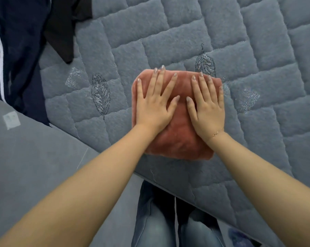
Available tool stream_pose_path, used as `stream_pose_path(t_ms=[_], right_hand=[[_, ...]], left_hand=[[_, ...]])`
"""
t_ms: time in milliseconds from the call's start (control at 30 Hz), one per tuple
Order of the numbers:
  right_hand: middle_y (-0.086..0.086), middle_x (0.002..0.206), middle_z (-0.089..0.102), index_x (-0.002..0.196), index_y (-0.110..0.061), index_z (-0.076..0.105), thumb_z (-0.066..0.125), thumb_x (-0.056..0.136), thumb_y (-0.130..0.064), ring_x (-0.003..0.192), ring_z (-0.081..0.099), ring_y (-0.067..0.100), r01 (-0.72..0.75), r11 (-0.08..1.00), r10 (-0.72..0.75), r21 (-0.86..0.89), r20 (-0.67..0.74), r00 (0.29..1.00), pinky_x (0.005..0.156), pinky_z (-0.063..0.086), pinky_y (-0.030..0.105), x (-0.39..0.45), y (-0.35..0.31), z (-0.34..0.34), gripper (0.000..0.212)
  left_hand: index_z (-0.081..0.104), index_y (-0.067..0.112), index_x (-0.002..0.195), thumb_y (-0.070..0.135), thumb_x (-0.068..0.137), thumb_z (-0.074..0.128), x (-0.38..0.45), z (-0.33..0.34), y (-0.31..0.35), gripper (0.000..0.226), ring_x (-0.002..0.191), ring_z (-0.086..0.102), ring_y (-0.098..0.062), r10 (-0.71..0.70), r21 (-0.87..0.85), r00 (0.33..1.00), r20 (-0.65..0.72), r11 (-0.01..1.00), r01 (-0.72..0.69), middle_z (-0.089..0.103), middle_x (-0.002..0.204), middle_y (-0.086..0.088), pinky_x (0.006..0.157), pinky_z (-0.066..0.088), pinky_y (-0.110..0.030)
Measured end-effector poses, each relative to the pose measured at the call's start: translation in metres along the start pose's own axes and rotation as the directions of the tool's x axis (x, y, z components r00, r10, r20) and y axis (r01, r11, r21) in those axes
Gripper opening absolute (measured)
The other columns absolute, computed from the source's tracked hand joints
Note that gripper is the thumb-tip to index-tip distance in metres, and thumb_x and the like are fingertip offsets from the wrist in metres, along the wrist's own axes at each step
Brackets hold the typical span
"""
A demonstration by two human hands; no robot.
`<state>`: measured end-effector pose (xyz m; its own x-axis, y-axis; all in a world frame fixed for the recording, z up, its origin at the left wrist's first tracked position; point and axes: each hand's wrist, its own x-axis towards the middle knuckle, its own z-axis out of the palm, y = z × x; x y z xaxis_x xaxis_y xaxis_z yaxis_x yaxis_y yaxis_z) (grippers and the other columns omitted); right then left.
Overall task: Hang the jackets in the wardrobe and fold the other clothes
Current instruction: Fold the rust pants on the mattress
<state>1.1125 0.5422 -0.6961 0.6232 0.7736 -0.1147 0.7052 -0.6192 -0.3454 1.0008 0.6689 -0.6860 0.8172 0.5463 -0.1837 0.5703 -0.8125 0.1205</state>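
Observation:
A pink fuzzy garment (179,138), folded into a small rectangle, lies on the grey quilted bed (257,50) near its front edge. My left hand (155,102) presses flat on the left half of it, fingers straight and spread. On the right half my right hand (206,107) lies flat as well, a thin bracelet at its wrist. Both palms cover most of the upper part of the fold.
A dark navy garment with a white stripe (17,56) lies at the bed's far left, with a black piece of clothing (63,31) beside it. The bed's front edge runs diagonally below my arms. My legs in jeans (156,227) stand against it.

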Motion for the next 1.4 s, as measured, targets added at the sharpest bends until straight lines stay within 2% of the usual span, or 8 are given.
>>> stream_pose_path(t_ms=[233,433,500,600,700,867,1167,1400], right_hand=[[0.001,0.162,0.019,0.154,-0.021,0.021,0.022,0.101,-0.044,0.150,0.010,0.019,-0.061,0.997,0.061,0.055,0.006,0.998,0.121,0.001,0.044,0.017,0.010,0.033,0.058],[0.007,0.162,0.012,0.154,-0.016,0.020,0.055,0.096,-0.044,0.150,0.010,0.022,-0.105,0.894,0.135,0.435,-0.040,0.990,0.123,0.010,0.041,0.002,0.009,0.005,0.074],[0.001,0.158,0.017,0.153,-0.023,0.015,0.073,0.082,-0.047,0.145,0.024,0.018,-0.315,0.655,0.424,0.687,0.011,0.906,0.118,0.026,0.033,-0.021,0.012,-0.003,0.095],[-0.002,0.136,0.047,0.144,-0.027,0.030,0.082,0.066,-0.054,0.118,0.055,0.012,-0.549,0.248,0.568,0.798,0.339,0.750,0.102,0.048,0.031,-0.054,0.021,-0.006,0.098],[-0.002,0.127,0.062,0.135,-0.024,0.042,0.081,0.063,-0.053,0.110,0.065,0.011,-0.674,0.118,0.428,0.730,0.575,0.698,0.094,0.053,0.034,-0.058,0.022,-0.004,0.087],[0.008,0.109,0.073,0.119,-0.020,0.067,0.084,0.059,-0.054,0.097,0.072,0.024,-0.808,0.102,0.180,0.580,0.788,0.589,0.079,0.058,0.037,-0.030,0.000,-0.058,0.071],[0.009,0.112,0.072,0.098,-0.021,0.078,0.085,0.059,-0.046,0.100,0.071,0.023,-0.706,0.363,-0.481,0.608,0.771,0.417,0.071,0.059,0.033,-0.049,-0.159,-0.235,0.047],[0.007,0.098,0.076,0.108,-0.015,0.076,0.067,0.086,-0.036,0.089,0.073,0.016,-0.519,0.605,-0.631,0.604,0.761,0.149,0.076,0.059,0.036,-0.140,-0.325,-0.291,0.032]], left_hand=[[0.029,0.028,0.153,0.045,0.099,0.031,0.018,0.036,-0.010,0.056,0.151,0.011,-0.025,0.019,-0.157,0.998,-0.056,0.987,-0.028,0.018,0.162,-0.008,0.117,0.008,-0.061],[0.016,0.032,0.155,0.058,0.094,0.043,-0.001,0.014,-0.014,0.072,0.151,0.001,-0.020,-0.146,-0.455,0.987,-0.060,0.884,0.103,0.004,0.165,-0.002,0.119,0.006,-0.052],[0.009,0.032,0.155,0.066,0.083,0.057,-0.024,0.008,-0.016,0.093,0.148,0.014,-0.011,-0.371,-0.727,0.924,0.089,0.610,0.315,0.014,0.162,0.002,0.118,0.015,-0.031],[0.037,0.026,0.144,0.067,0.058,0.079,-0.055,0.006,-0.024,0.104,0.121,0.057,-0.009,-0.376,-0.799,0.713,0.592,-0.163,0.578,0.056,0.136,0.006,0.100,0.046,-0.026],[0.058,0.018,0.131,0.057,0.053,0.087,-0.067,0.005,-0.032,0.093,0.102,0.071,-0.020,-0.164,-0.637,0.630,0.759,-0.384,0.668,0.073,0.113,-0.004,0.088,0.057,-0.037],[0.079,0.023,0.101,0.048,0.075,0.077,-0.083,-0.050,-0.033,0.036,0.099,0.071,-0.019,-0.030,-0.612,0.681,0.732,-0.469,0.637,0.074,0.109,-0.007,0.077,0.058,-0.030],[0.080,0.021,0.093,0.038,0.070,0.082,-0.271,-0.236,-0.032,0.029,0.091,0.073,-0.022,-0.407,-0.742,0.775,0.484,-0.660,0.117,0.075,0.101,-0.009,0.070,0.059,-0.032],[0.081,0.016,0.080,0.025,0.069,0.082,-0.447,-0.335,-0.025,0.015,0.070,0.073,-0.011,-0.773,-0.822,0.544,0.327,-0.517,-0.240,0.076,0.076,-0.005,0.065,0.059,-0.028]])
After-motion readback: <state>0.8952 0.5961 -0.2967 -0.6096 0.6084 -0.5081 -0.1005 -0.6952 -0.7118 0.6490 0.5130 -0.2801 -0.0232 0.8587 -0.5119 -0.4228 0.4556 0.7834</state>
